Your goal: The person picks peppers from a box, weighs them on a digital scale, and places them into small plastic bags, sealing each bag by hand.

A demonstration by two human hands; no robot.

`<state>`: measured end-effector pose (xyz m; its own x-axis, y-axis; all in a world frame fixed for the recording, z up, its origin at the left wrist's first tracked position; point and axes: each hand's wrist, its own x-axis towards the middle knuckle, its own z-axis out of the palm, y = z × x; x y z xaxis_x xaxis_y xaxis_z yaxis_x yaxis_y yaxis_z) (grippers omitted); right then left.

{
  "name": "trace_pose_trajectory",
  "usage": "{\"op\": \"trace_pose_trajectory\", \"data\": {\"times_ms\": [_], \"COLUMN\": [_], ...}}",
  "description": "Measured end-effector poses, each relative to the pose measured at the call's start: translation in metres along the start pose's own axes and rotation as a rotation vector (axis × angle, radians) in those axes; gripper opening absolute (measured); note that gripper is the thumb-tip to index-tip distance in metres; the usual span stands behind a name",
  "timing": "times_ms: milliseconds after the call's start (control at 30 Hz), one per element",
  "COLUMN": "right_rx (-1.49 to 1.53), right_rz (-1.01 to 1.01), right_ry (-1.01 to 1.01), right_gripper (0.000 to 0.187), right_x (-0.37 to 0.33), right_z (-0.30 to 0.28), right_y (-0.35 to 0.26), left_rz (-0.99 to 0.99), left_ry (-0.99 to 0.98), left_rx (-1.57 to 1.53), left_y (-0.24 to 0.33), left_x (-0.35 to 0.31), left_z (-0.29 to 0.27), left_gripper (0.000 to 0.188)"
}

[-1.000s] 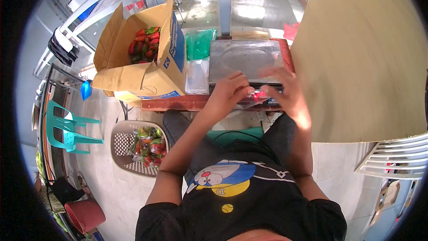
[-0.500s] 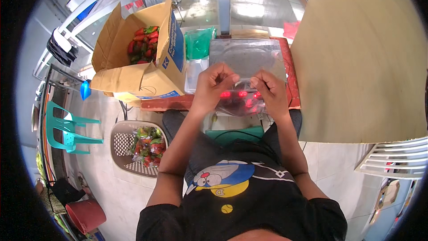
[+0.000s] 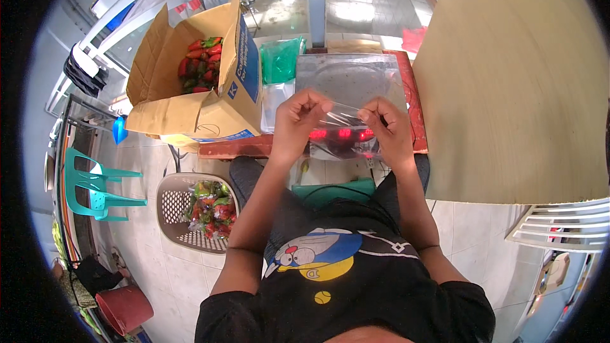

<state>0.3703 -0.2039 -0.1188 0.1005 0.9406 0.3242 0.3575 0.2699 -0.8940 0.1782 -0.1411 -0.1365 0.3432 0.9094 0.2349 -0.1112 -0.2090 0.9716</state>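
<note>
Between my two hands a clear plastic bag (image 3: 345, 114) is stretched, pinched at its upper edge and hanging down. My left hand (image 3: 295, 128) grips one side with thumb and curled fingers; my right hand (image 3: 393, 133) pinches the other. The bag looks empty. Behind it is a weighing scale (image 3: 349, 75) with a flat grey platform; its glowing red digits show through the film. To the left, an open cardboard box (image 3: 223, 113) holds red and dark green peppers (image 3: 202, 67). A green plastic bag bundle (image 3: 283, 62) lies between box and scale.
The scale stands on a red-brown wooden table (image 3: 416, 114). On the floor at left, a beige basket (image 3: 173, 219) holds bagged peppers (image 3: 215, 211). A teal chair (image 3: 92, 184) and a red bin (image 3: 125, 308) stand farther left. A tall wooden board (image 3: 508, 95) rises at right.
My hands have drawn slightly apart, and the bag's edge is now stretched taut between them where it was slacker. The bag's lower part has shifted.
</note>
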Motion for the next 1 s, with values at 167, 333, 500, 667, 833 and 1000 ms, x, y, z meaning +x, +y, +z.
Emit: {"op": "trace_pose_trajectory", "data": {"times_ms": [167,333,500,667,833,1000], "right_rx": [0.062,0.035,0.021,0.055,0.11,0.057], "right_rz": [-0.01,-0.014,-0.056,-0.113,-0.095,-0.051], "right_ry": [0.021,-0.006,-0.021,-0.055,-0.183,-0.097], "right_gripper": [0.017,0.019,0.022,0.02,0.02,0.02], "right_x": [0.0,-0.003,-0.005,-0.001,-0.002,-0.005], "right_z": [-0.002,-0.004,-0.003,-0.005,-0.002,0.001], "right_y": [0.002,-0.006,-0.003,-0.015,-0.023,-0.014], "left_rz": [-0.053,-0.035,0.034,0.046,0.108,-0.05], "left_ry": [0.003,-0.009,0.048,-0.033,-0.059,-0.143], "left_rx": [-0.169,-0.017,-0.013,-0.023,0.119,-0.382], "left_y": [0.002,0.004,0.004,0.018,0.003,0.016], "left_x": [0.003,0.0,0.0,-0.003,-0.007,-0.013], "left_z": [0.009,0.016,0.019,0.023,0.02,0.029], "left_gripper": [0.009,0.016,0.022,0.023,0.021,0.02]}}
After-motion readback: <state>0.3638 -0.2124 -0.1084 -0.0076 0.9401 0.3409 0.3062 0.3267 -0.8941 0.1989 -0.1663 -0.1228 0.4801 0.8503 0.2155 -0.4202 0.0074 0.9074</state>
